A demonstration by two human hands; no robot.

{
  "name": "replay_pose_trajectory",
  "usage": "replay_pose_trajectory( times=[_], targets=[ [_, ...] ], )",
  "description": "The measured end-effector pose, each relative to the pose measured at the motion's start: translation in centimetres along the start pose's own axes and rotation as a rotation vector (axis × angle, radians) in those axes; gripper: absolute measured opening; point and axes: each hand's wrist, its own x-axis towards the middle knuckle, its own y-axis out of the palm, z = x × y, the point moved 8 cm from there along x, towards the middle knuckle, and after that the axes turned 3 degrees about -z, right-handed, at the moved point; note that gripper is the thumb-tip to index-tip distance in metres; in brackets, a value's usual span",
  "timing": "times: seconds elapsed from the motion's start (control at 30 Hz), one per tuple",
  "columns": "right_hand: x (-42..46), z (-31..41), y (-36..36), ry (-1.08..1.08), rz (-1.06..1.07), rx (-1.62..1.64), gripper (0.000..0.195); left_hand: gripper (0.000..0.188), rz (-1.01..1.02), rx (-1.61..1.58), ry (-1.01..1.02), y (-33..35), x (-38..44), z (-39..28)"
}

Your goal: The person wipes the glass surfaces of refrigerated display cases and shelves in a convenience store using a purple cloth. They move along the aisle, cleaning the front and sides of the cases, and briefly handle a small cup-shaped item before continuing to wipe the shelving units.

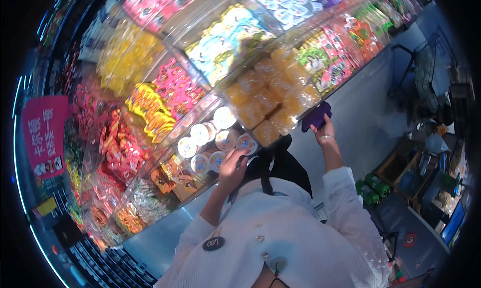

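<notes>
Purple cloth (316, 116) is gripped in my right hand (324, 132), held beside the right edge of a clear bin of wrapped yellow-orange cups (272, 94). My left hand (232, 169) rests with bent fingers on or just over round lidded cups (225, 139) in the neighbouring bin; whether it grips one I cannot tell. Left of those cups, the same row holds orange wrapped snacks (164, 181) and silvery packets (152, 199). Behind the row lie yellow packets (152, 111) and pink wrapped sweets (178, 83).
A tiered candy display with clear dividers (188, 64) spans the view before me. A pink sign (45, 136) stands at the far left. To the right are a dark-framed cart (424, 68), green bottles (377, 185) and a wooden crate (398, 162).
</notes>
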Motion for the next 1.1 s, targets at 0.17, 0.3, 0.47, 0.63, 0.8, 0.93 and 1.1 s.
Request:
replay_pose_trajectory(
  times=[0.17, 0.3, 0.47, 0.63, 0.8, 0.93, 1.1],
  targets=[
    [-13.1, -1.9, 1.2, 0.005, -0.015, -0.025, 0.027, 0.021, 0.079, -0.363, -0.288, -1.9, -1.6, 3.6],
    [-26.9, -3.8, 12.5, 0.099, 0.581, -0.088, 0.05, 0.045, 0.342, -1.148, -0.54, -1.1, -2.7, 3.0],
    [-28.3, -7.0, 18.4, -0.014, 0.85, -0.769, 0.04, 0.049, 0.211, -1.868, -0.675, -1.6, -3.8, 2.4],
    [-24.1, -3.8, 15.7, -0.08, 0.473, -0.605, 0.027, 0.041, -0.357, -1.706, -0.468, -6.4, -4.1, 11.9],
    [-23.1, -1.8, 13.6, -0.072, 0.378, -0.591, 0.021, 0.038, -0.53, -1.925, -0.41, -13.0, -1.3, 17.6],
    [-22.7, -0.7, 13.9, -0.078, 0.393, -0.593, 0.02, 0.03, -0.322, -1.661, -0.451, -8.8, 5.8, 17.4],
    [-22.8, 1.0, 15.7, -0.134, 0.405, -0.629, 0.021, 0.012, -0.336, -2.014, -0.628, 1.0, 14.2, 13.5]
  ],
)
